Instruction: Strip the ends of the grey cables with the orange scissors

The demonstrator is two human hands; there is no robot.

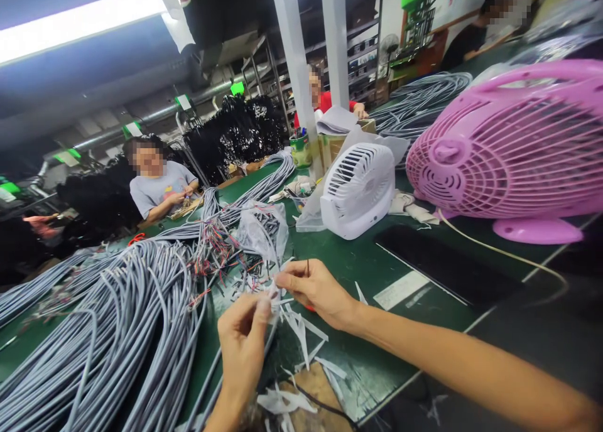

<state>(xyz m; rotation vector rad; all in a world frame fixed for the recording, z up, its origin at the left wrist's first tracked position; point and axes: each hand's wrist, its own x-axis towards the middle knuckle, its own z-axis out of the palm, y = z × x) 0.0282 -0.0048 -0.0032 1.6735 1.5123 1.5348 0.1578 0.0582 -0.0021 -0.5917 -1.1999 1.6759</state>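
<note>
My left hand (242,338) and my right hand (320,291) meet fingertip to fingertip over the green table (346,256). Both are closed in a pinch on the end of a thin grey cable; the exact end is blurred and partly covered by the fingers. Below the fingers lie torn white strips (301,331) and small wire scraps. Just behind, a clear plastic bag (264,228) holds more cable ends. A large bundle of grey cables (122,331) with stripped red and blue wire ends lies left of my left hand.
A white fan (360,190) and a large pink fan (509,149) stand at the right, near a black flat panel (447,265) and a paper label (400,289). A green can (300,151) holds pens. People sit across the table; more cable coils (419,102) lie at the back.
</note>
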